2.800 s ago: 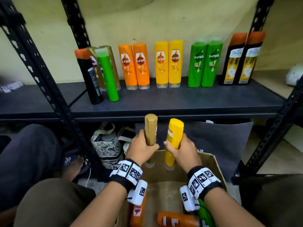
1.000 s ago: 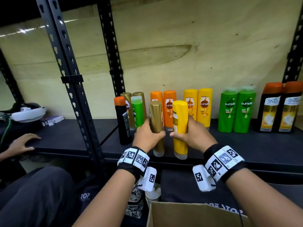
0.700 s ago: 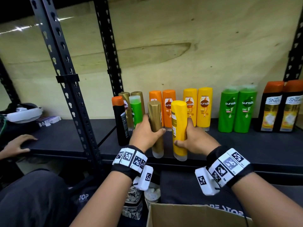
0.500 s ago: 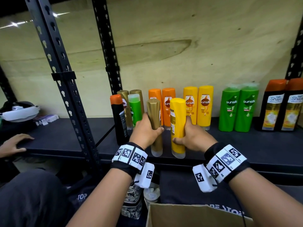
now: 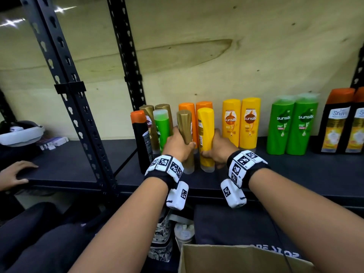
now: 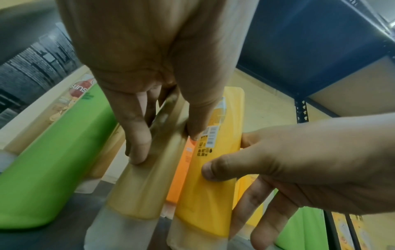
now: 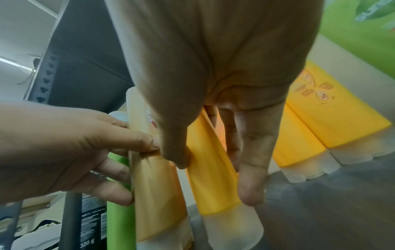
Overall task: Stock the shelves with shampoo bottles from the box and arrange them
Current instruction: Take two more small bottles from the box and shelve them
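My left hand (image 5: pixel 178 146) grips a gold bottle (image 5: pixel 184 127) and my right hand (image 5: pixel 218 150) grips a yellow bottle (image 5: pixel 205 131). Both bottles are upright, side by side, clear caps down at the black shelf (image 5: pixel 275 170), in front of two orange bottles (image 5: pixel 204 105). The left wrist view shows my left hand's fingers (image 6: pixel 136 148) wrapped round the gold bottle (image 6: pixel 145 186), next to the yellow bottle (image 6: pixel 209 194). In the right wrist view my thumb and fingers (image 7: pixel 252 177) clasp the yellow bottle (image 7: pixel 213 182). The cardboard box (image 5: pixel 236 259) is below the shelf.
Pairs of yellow (image 5: pixel 241 123), green (image 5: pixel 291 127) and black bottles (image 5: pixel 338 125) stand along the back to the right. A black bottle (image 5: pixel 141 138) and a green bottle (image 5: pixel 161 129) stand left of my hands. Another person's hand (image 5: pixel 13 174) rests on the left shelf beyond the black post (image 5: pixel 78 115).
Both hands lifted the gold and yellow bottles out of the box up to the shelf, then pushed them further back and lower, close in front of the orange bottles.
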